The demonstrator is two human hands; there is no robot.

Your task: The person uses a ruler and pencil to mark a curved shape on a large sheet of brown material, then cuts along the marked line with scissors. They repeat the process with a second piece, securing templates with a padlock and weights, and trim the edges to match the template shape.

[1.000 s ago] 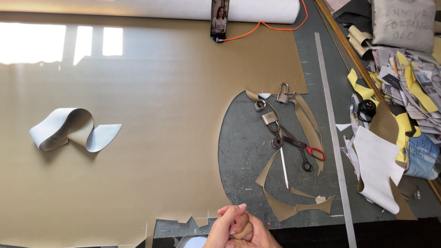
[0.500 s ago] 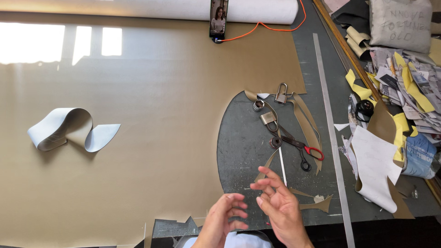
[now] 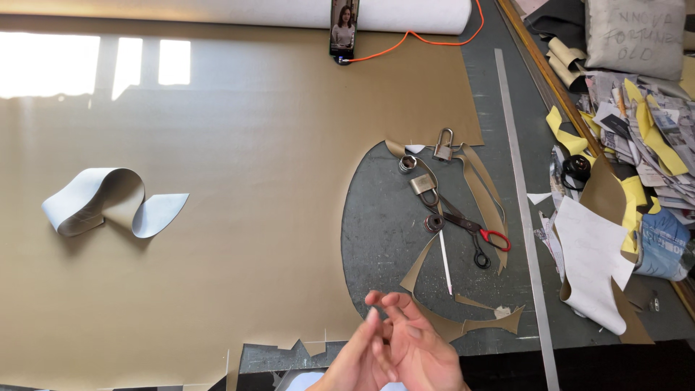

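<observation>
My left hand (image 3: 356,357) and my right hand (image 3: 413,351) are together at the table's near edge, fingers spread and overlapping, holding nothing. They hover over the edge of a large tan material sheet (image 3: 239,188) and the grey table top (image 3: 384,224) showing through an oval cut-out. Thin tan offcut strips (image 3: 463,322) lie just beyond the right fingers. Scissors (image 3: 474,233) with one red and one black handle lie farther back, beside a white pencil (image 3: 445,261).
Two padlocks (image 3: 443,145) and round metal weights (image 3: 407,164) sit near the cut-out. A long steel ruler (image 3: 525,210) runs down the right. A curled cut piece (image 3: 108,203) lies at the left. A phone (image 3: 344,27) leans on a white roll. Paper patterns (image 3: 594,261) clutter the right.
My hands were clasped together low at the table edge, then parted and rose; now they come together again with fingers spread. The table items have not moved.
</observation>
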